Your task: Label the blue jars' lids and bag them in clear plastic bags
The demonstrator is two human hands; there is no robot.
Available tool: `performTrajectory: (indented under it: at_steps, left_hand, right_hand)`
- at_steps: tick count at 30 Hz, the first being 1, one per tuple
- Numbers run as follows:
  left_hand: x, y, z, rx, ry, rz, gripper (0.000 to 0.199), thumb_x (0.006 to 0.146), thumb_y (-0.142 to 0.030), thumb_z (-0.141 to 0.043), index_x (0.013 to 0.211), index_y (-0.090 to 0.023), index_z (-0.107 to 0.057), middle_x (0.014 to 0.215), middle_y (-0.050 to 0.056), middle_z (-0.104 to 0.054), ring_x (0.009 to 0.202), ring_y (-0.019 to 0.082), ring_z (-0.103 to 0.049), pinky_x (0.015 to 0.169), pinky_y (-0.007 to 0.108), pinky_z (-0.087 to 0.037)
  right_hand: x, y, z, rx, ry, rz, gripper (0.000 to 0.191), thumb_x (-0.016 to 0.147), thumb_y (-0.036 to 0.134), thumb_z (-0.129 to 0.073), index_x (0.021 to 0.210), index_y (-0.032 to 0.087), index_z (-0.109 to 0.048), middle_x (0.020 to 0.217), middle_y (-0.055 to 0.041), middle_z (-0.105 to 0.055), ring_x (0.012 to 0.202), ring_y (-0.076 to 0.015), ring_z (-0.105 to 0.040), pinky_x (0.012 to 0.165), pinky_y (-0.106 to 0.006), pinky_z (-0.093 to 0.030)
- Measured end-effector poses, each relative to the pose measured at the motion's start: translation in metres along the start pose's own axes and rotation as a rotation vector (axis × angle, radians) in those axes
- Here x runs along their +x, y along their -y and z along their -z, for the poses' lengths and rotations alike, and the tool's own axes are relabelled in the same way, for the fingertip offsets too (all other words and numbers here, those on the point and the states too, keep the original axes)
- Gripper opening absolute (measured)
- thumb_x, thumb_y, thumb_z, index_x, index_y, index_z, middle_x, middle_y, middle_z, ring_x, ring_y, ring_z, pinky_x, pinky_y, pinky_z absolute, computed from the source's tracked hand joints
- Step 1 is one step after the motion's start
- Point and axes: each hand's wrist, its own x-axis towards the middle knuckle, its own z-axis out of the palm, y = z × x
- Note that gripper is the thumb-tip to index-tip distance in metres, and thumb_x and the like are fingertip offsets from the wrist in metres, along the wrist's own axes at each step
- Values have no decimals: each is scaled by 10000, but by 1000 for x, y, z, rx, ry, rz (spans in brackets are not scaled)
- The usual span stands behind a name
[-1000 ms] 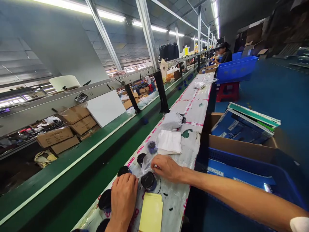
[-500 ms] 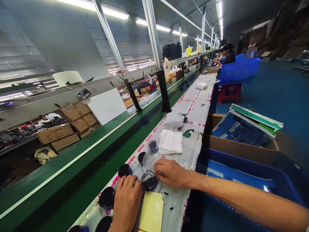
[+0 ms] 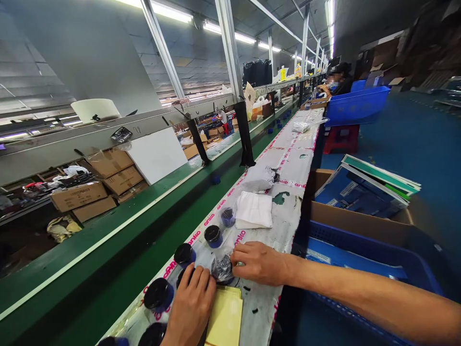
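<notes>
My right hand [image 3: 257,263] has its fingers pinched at the edge of a clear plastic bag [image 3: 222,267], which lies over a round black-topped thing on the bench. Beside it, my left hand [image 3: 194,300] curls its fingers over another small round thing with a black top [image 3: 181,276], mostly hidden beneath them. Similar blue cylinders with black tops stand along the bench's left edge, among them one at the middle [image 3: 213,236] and one near my left wrist [image 3: 158,294]. A stack of yellow cards [image 3: 225,317] lies between my hands, partly behind the left one.
White sheets [image 3: 254,210] and a plastic bag [image 3: 257,179] lie farther along the bench [image 3: 281,230]. A green conveyor [image 3: 151,235] runs on the left. At right are a blue basket [image 3: 425,269] and a carton of printed sheets [image 3: 360,214]. A person [image 3: 340,79] sits farther down.
The plastic bag has been drawn down over the round thing, uncovering the cylinder behind it. A black top now shows beyond my left fingers. My right hand has shifted slightly.
</notes>
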Motion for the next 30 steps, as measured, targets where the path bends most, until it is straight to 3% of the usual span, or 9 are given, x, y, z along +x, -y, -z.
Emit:
performTrajectory:
  at_steps: [6,13,15,17,19,21,26,30]
  left_hand:
    - [-1,-6,-6,-37,26,-48,266,826,-19,-510,935,-110,-736,1010,141,-748,1006,308,-679,1061,534,-425]
    - [15,-3,-10,-202,181,71,244,827,0,-512,782,-153,-697,843,80,-728,879,268,-696,1033,524,-467]
    - [23,2,-9,-280,229,150,251,853,-16,-496,763,-169,-674,801,59,-714,830,248,-689,999,507,-482]
    - [30,8,-7,-365,271,259,224,881,-65,-495,776,-183,-653,791,48,-705,795,237,-676,892,446,-516]
    - [36,12,-6,-453,305,392,183,897,-125,-503,793,-197,-634,781,34,-704,749,222,-663,733,356,-503]
    - [43,13,-5,-543,326,532,164,896,-166,-502,792,-210,-620,733,12,-698,684,199,-649,619,295,-436]
    - [61,10,-6,-740,330,829,166,854,-262,-500,724,-222,-595,597,-16,-654,572,175,-609,552,265,-342]
    - [75,21,-3,-893,277,982,203,816,-333,-488,698,-219,-608,680,12,-703,670,198,-643,617,275,-404]
  right_hand:
    - [-1,-1,6,-62,102,92,181,1012,171,-491,882,204,-614,909,-47,-635,821,-193,-521,655,-344,-376]
    - [13,11,5,-46,311,-84,97,916,107,-555,903,135,-647,890,-104,-661,799,-229,-570,604,-338,-382]
    - [25,7,9,78,410,-181,120,865,88,-560,881,108,-677,843,-113,-678,732,-222,-574,583,-328,-370]
    - [36,-6,13,444,462,-376,91,776,87,-609,798,121,-692,744,-73,-670,665,-191,-560,583,-301,-366]
    - [44,-23,14,873,434,-580,70,706,106,-642,741,148,-685,660,-9,-633,625,-151,-541,588,-264,-382]
    - [47,-38,12,1137,356,-720,56,716,163,-631,761,162,-665,657,22,-609,617,-125,-541,589,-231,-420]
    - [40,-49,2,1296,152,-908,131,812,302,-535,795,172,-546,717,-4,-606,637,-116,-583,638,-248,-531]
    - [39,-50,4,1264,-36,-1016,126,819,301,-519,800,177,-535,707,-14,-605,607,-115,-565,579,-236,-504]
